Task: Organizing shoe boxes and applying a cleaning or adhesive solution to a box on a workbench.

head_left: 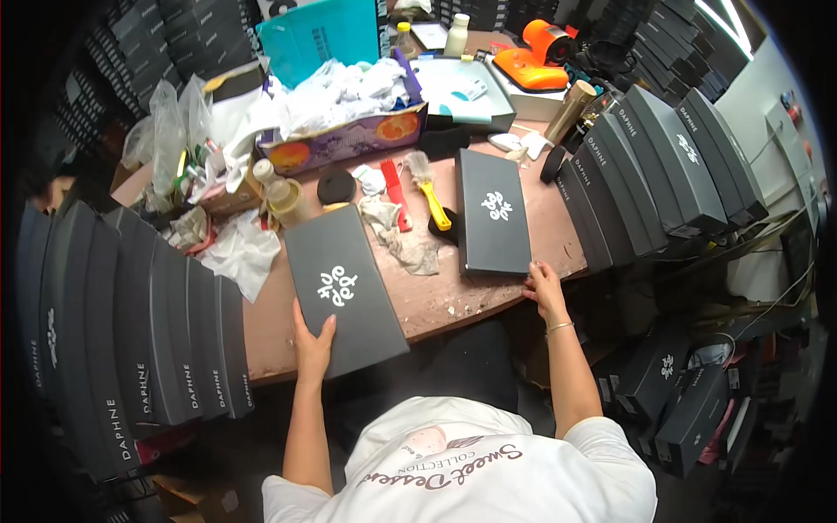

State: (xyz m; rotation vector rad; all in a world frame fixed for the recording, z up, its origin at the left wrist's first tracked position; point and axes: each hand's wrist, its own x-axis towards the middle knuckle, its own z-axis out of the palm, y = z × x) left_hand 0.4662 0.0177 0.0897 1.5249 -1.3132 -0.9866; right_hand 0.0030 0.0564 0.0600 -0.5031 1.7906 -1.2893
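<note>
Two dark grey shoe boxes with white printed marks lie on the worn brown table. My left hand (314,343) grips the near left edge of the left shoe box (366,292), its thumb on the lid and its other fingers partly hidden along the side. This box sits at a slant and its near end juts past the table's front edge. At the near right corner of the right shoe box (481,187), my right hand (545,290) is closed, with the fingertips at the corner. Both lids are on. Between the boxes lie a yellow-handled brush (432,199), a red brush (395,193) and a crumpled rag (410,248).
Stacked grey shoe boxes flank me at left (166,322) and right (649,166). Behind stand a purple carton (349,139) of white paper, an orange tool (532,71) and a pump bottle (283,199). White tissue (244,257) lies by the left stack.
</note>
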